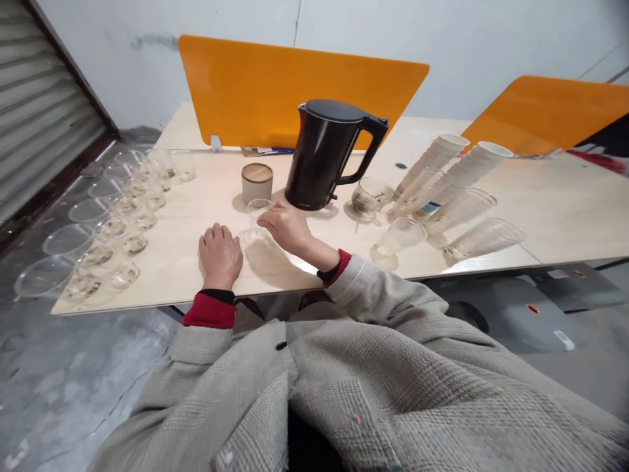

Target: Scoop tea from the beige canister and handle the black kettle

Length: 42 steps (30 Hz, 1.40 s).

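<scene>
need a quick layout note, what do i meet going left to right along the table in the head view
Clear cups with dark bits, left hand, wood-topped canister, black kettle, tilted cup stacks.

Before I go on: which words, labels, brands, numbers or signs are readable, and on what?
None can be read.
Black kettle: pale mark near its base, too small.
Blue-and-white label among the cup stacks: too blurred.
Sticker below the table: too blurred.

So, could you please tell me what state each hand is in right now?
Left hand: open, palm down on the tabletop.
Right hand: at a clear plastic cup; whether it grips it cannot be told.
</scene>
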Motion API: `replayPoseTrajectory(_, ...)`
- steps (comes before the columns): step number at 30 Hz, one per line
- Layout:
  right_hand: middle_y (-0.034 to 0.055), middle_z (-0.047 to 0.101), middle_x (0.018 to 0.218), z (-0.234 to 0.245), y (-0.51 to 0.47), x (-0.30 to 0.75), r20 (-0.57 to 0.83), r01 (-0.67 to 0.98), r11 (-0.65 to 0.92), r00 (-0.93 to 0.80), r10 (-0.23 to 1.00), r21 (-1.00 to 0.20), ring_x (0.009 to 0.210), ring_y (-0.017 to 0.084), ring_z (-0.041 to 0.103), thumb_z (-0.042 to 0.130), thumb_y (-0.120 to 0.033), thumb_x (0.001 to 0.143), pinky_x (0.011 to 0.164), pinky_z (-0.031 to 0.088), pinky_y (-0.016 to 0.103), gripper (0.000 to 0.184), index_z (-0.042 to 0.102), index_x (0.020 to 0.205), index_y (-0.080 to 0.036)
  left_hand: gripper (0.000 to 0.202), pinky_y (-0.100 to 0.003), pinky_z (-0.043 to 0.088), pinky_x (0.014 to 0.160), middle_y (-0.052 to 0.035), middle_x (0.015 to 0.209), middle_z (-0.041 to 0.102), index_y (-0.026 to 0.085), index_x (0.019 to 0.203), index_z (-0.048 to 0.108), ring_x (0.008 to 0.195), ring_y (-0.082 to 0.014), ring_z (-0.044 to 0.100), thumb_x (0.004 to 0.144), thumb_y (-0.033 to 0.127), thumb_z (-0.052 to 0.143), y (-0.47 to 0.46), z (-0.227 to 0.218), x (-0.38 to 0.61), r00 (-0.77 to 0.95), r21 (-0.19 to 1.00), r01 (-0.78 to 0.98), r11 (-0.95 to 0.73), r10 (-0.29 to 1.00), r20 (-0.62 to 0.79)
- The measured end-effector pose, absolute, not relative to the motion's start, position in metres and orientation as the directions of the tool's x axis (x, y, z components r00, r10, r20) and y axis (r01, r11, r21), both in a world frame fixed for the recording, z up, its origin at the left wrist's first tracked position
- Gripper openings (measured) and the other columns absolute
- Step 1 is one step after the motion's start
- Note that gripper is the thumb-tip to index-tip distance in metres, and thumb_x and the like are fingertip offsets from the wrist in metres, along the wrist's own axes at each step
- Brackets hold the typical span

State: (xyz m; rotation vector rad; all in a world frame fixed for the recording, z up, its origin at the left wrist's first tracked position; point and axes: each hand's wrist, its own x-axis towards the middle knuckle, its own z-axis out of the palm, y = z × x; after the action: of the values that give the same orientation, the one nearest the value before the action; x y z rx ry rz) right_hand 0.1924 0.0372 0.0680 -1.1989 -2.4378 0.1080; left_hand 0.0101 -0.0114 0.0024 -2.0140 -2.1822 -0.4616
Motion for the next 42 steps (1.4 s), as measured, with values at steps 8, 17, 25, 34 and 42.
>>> replayPoseTrajectory(8,0.0124,0.082,0.102,0.055,0.041,0.181,0.295,0.766,0.614,-0.552,0.78,-0.189,0.111,0.029,0.066,0.052,-0.024,0.111,0.093,0.049,0.04,0.035,0.085,0.099,-0.019,0.044,-0.057,0.042,0.116,-0.0264,0.142,0.063,0.005,0.135,0.061,0.135,-0.0419,0.054,0.104,0.028,0.041,-0.012,0.002,0.011,-0.101,0.149,0.987,0.058,0.949,0.299)
replayPoseTrajectory(17,0.0144,0.084,0.106,0.054,0.04,0.18,0.316,0.74,0.639,-0.568,0.76,-0.209,0.111,0.031,0.068,0.06,-0.023,0.108,0.098,0.047,0.042,0.027,0.085,0.102,-0.016,0.042,-0.056,0.042,0.116,-0.0276,0.14,0.064,0.004,0.132,0.062,0.135,-0.0424,0.055,0.105,0.028,0.041,-0.013,0.002,0.011,-0.103,0.144,0.988,0.062,0.947,0.303)
replayPoseTrajectory(25,0.0129,0.081,0.129,0.066,0.047,0.208,0.499,0.686,0.639,-0.44,0.746,-0.349,0.122,0.032,0.068,0.065,-0.038,0.107,0.109,0.049,0.044,0.033,0.08,0.129,-0.019,0.043,-0.055,0.042,0.117,-0.0262,0.143,0.063,0.005,0.135,0.062,0.136,-0.0419,0.054,0.105,0.029,0.041,-0.013,0.001,0.01,-0.104,0.132,0.989,0.066,0.947,0.303)
replayPoseTrajectory(34,0.0155,0.072,0.148,0.079,0.102,0.216,0.472,0.744,0.479,-0.249,0.846,-0.466,0.128,0.031,0.069,0.058,-0.038,0.107,0.116,0.05,0.045,0.05,0.067,0.149,-0.014,0.043,-0.055,0.043,0.117,-0.0256,0.139,0.065,0.004,0.134,0.063,0.134,-0.0416,0.056,0.106,0.029,0.041,-0.012,-0.002,0.009,-0.101,0.11,0.992,0.069,0.942,0.319)
replayPoseTrajectory(42,0.0221,0.043,0.172,0.076,0.169,0.158,0.319,0.798,0.403,-0.278,0.906,-0.448,0.157,0.041,0.044,0.075,-0.048,0.093,0.128,0.038,0.058,0.086,0.045,0.166,-0.015,0.041,-0.055,0.046,0.114,-0.0247,0.137,0.066,0.005,0.132,0.064,0.131,-0.0414,0.058,0.105,0.028,0.043,-0.011,-0.006,0.007,-0.09,0.078,0.995,0.067,0.934,0.346)
